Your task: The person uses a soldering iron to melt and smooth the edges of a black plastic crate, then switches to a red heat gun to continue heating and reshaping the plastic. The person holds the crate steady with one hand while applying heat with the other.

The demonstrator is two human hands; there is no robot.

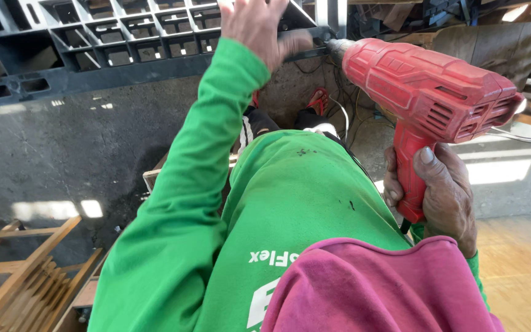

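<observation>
Right hand [440,193] clenched around the pistol grip of a red plastic electric drill [428,92], fingers [394,184] wrapped at the front of the handle, thumb at the back. Drill held level, nose pressed to the lower right corner of a dark grey plastic grid pallet [93,43] that stands on edge above a concrete floor [62,154]. Left hand [259,27] spread flat and released, grasping nothing, palm against the pallet's lower edge just beside the drill nose. Green long-sleeved shirt [265,203] and magenta cloth [370,289] below; a wooden frame [26,270] at lower left. Judged: boring or driving at that corner underway. Calls next for steady straight pressure and a firm bracing palm.
</observation>
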